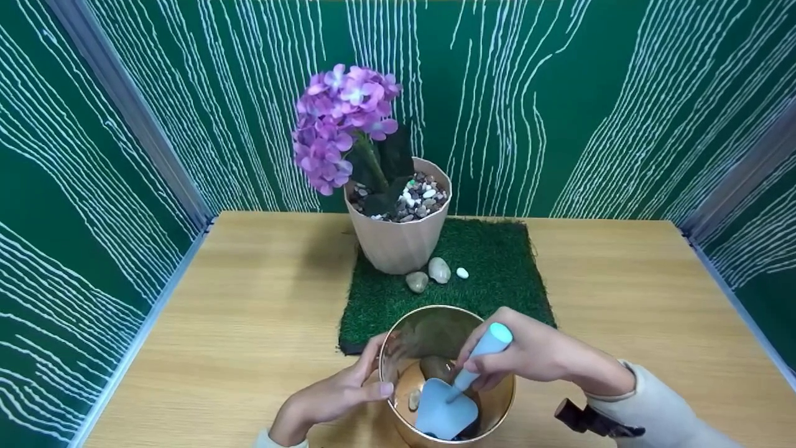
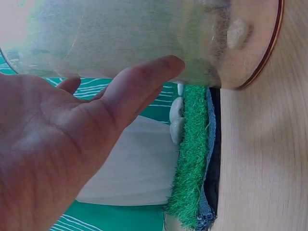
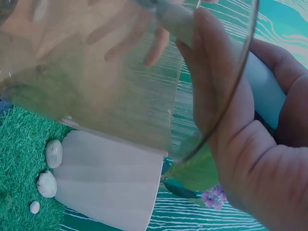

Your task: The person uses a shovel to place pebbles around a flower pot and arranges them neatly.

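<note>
A see-through amber container with a gold rim stands at the table's front. My right hand reaches over its rim and grips the handle of a small light-blue trowel, whose blade points down inside. Under and beside the blade lie a dark rounded stone and a small pale stone; the blade hides part of the bottom. My left hand rests against the container's left side, its thumb near the rim and extended fingers spread along the wall. In the left wrist view that thumb lies straight across the clear wall.
Behind the container, a pale pot with purple flowers and pebbles stands on a green turf mat. Two grey stones and a white pebble lie before the pot. Green, white-lined panels enclose the wooden table.
</note>
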Motion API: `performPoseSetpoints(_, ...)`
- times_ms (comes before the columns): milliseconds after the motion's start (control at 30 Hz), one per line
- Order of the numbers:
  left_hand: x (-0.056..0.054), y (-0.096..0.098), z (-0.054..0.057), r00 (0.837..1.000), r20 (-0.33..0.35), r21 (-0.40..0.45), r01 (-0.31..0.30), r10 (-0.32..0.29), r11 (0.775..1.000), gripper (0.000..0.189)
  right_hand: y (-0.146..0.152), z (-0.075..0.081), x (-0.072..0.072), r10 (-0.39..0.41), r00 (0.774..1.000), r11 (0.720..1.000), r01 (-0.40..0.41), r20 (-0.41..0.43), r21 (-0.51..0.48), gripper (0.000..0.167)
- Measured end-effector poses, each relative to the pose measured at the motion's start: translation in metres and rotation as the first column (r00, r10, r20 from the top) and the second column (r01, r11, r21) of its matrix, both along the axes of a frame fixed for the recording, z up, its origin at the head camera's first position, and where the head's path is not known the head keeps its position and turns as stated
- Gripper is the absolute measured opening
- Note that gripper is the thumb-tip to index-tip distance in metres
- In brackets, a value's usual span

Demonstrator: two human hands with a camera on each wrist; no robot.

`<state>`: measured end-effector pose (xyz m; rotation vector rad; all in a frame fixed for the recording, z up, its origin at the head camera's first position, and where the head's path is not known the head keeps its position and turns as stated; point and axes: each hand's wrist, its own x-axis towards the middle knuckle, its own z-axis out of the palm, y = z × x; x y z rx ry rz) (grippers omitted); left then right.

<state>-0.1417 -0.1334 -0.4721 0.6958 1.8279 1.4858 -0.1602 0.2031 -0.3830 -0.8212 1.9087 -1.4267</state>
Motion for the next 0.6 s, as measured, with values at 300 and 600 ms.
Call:
performPoseSetpoints(300, 0.000, 0.000, -0.001, 1.000, -0.024, -0.007, -0.002, 0.002, 1.000, 0.101, 0.013, -0.001, -0.004, -0.041, 0.996, 0.996, 0.047, 0.082, -0.077, 0.028)
performPoseSetpoints(600, 0.000, 0.000, -0.002, 0.998, -0.055, 0.012, 0.012, -0.011, 1.000, 0.096, 0.025, -0.006, -0.007, -0.076, 0.975, 0.985, 0.105, 0.210, -0.135, 0.037)
